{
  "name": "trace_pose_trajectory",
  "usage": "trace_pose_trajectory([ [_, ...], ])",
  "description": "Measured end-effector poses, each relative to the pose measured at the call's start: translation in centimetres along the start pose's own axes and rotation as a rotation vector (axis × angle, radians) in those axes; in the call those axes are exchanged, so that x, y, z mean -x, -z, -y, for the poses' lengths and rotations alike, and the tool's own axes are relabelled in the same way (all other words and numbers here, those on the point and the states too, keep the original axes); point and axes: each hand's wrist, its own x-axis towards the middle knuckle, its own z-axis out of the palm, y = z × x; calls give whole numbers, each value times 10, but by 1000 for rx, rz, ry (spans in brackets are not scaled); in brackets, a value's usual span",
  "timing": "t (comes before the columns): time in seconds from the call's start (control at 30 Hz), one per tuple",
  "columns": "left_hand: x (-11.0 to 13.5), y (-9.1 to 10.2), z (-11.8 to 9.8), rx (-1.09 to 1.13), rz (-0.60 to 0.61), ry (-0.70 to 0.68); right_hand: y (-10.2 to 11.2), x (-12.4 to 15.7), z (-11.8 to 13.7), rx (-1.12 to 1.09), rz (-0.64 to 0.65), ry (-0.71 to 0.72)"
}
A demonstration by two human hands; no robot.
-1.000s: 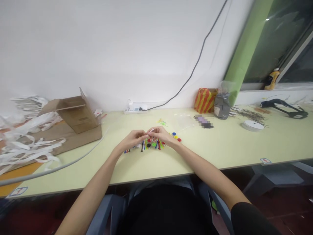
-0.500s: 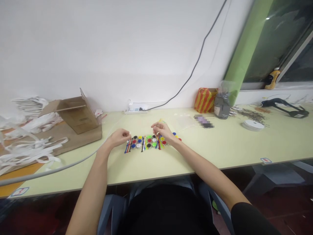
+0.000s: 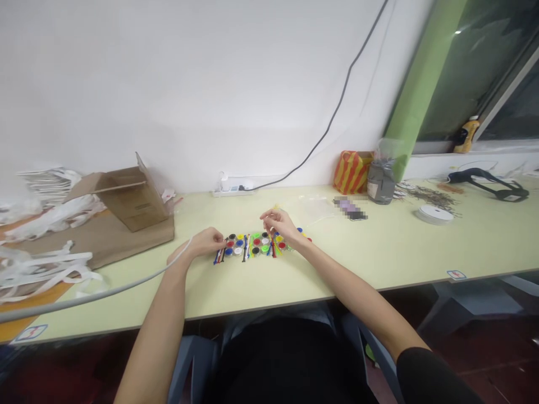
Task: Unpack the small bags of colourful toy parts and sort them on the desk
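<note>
Nearest, one smooth, pale yellow table (image 3: pixel 261 292) bears two small flat stickers (image 3: pixel 456 274) along its front edge, and one thick, round grey cord (image 3: pixel 126 284) curves in from the left. Farther in lies a row of glossy, round discs (image 3: pixel 238 251): six in the left group, one black, one yellow, one red, one white and two blue; six in the middle, two green, two black, one red and one white; the right group is partly hidden, its count uncertain. Three bundles of thin coloured strips (image 3: pixel 245 252) lie at the row's left end and between the groups. The left hand (image 3: pixel 208 240) is at that end, fingertips drawn together; whether they grip a strip cannot be told. The right hand (image 3: pixel 281 224) is over the right group, its bent fingers parted. Beyond sit flat white ribbons (image 3: pixel 54 266), one brown cardboard box (image 3: pixel 132 205) with raised flaps, one round white roll (image 3: pixel 435 215), two bags (image 3: pixel 352 173), one striped red and yellow, one grey, and one white power strip (image 3: pixel 233 187).
</note>
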Motion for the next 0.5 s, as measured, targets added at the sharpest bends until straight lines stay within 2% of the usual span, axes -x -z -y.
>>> trace_pose_trajectory([
  [0.17,4,3,-7,-15,45,24,0,1,2,11,-6,-4],
  [0.4,-2,-2,7,-56,23,32,0,2,5,2,-16,4],
  [0.5,0,-1,5,-34,-14,43,1,2,6,16,-19,4],
])
